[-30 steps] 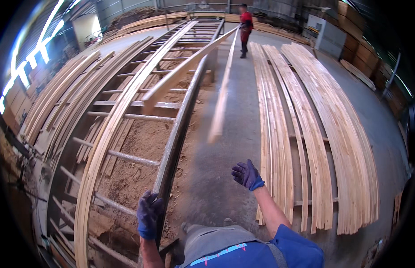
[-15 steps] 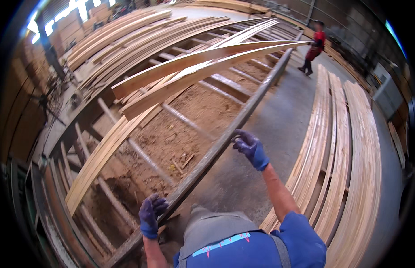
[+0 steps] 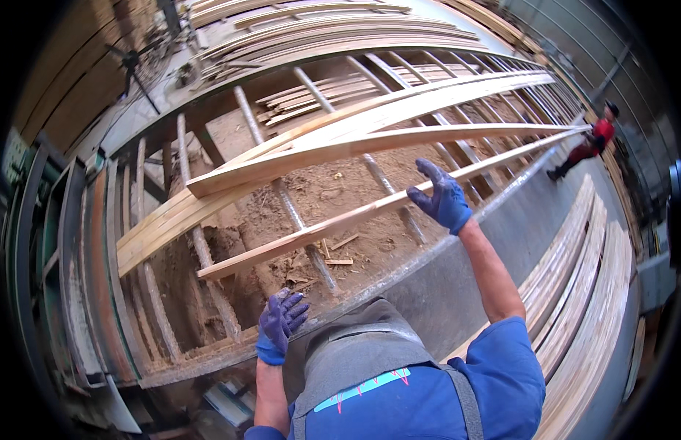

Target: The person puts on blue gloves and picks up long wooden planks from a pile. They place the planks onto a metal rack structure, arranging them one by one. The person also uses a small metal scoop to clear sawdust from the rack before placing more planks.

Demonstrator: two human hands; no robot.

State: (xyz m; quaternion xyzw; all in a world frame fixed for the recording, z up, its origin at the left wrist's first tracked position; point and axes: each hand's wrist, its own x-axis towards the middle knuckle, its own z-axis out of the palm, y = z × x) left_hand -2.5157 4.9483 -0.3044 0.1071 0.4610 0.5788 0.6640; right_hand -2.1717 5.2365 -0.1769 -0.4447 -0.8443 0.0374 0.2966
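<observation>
My right hand (image 3: 443, 199), in a blue and purple work glove, is open with thumb and fingers spread. It hovers at the upper side of a long narrow wooden board (image 3: 304, 238); whether it touches the wood I cannot tell. My left hand (image 3: 283, 321), gloved alike, is open and empty above the near rail of the roller frame (image 3: 399, 275), short of the board's near end. Farther in, a second board (image 3: 355, 145) slants across several flat boards (image 3: 161, 242) on the rollers. A person in red (image 3: 603, 132) stands at the far ends of the two slanting boards.
Metal rollers (image 3: 289, 205) span the frame over sawdust and wood scraps. Long stacks of boards (image 3: 583, 293) lie on the floor at my right. More timber (image 3: 340, 37) lies beyond the frame. A metal machine structure (image 3: 98, 271) stands at the left, and a tripod (image 3: 135, 70) behind it.
The nearer slanting board has come away from the other and lies closer to me. My right hand has moved from above the rail to that board. The view has turned.
</observation>
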